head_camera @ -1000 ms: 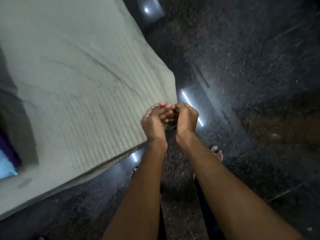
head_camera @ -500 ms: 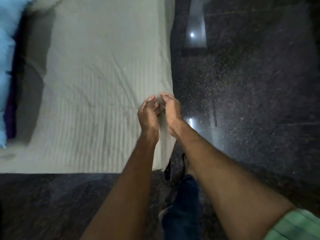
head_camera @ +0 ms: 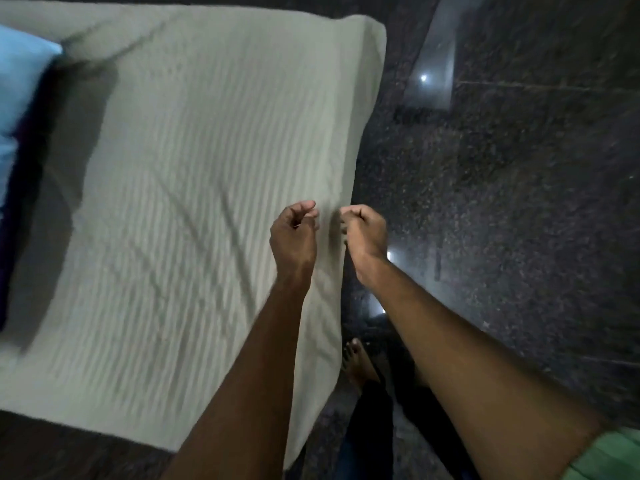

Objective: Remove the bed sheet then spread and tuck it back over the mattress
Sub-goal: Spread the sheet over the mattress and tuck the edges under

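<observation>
A pale, ribbed bed sheet (head_camera: 194, 168) lies spread over the mattress, with a few long creases across its middle. Its right edge hangs down the mattress side toward the floor. My left hand (head_camera: 294, 233) hovers over the sheet near that edge, fingers curled with the thumb against them. My right hand (head_camera: 367, 233) is just beside it, over the edge, fingers curled in. Neither hand visibly holds any cloth. The view is slightly blurred.
A light blue pillow (head_camera: 17, 81) and a dark purple cloth (head_camera: 20, 202) lie at the bed's left end. Dark polished stone floor (head_camera: 502, 202) runs along the right side. My bare foot (head_camera: 360, 362) stands close to the mattress.
My hands were cupped together; they have parted, leaving a small gap. The view has swung so the bed runs further up and left.
</observation>
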A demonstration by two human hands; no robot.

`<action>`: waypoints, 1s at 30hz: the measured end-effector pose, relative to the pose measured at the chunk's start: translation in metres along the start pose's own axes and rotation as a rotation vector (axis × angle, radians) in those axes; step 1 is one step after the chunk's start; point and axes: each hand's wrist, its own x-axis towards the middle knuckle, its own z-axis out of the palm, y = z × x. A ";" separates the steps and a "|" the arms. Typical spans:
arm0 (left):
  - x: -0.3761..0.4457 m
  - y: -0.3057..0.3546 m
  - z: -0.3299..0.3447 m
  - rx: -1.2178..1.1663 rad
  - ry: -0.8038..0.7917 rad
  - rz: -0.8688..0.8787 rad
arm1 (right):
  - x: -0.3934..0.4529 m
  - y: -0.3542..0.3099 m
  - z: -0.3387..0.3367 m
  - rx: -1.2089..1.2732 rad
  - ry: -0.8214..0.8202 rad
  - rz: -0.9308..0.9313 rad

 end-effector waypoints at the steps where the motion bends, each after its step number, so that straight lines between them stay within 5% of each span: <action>1: 0.010 0.013 0.013 0.005 0.002 0.012 | 0.017 -0.010 -0.004 -0.011 -0.007 -0.005; 13: 0.178 0.169 0.169 0.054 0.135 0.023 | 0.211 -0.176 0.013 -0.257 -0.139 -0.071; 22: 0.276 0.238 0.191 0.006 0.310 -0.071 | 0.308 -0.307 0.077 -0.610 -0.379 -0.270; 30: 0.313 0.241 0.210 -0.012 0.525 -0.313 | 0.369 -0.334 0.136 -0.940 -0.667 0.192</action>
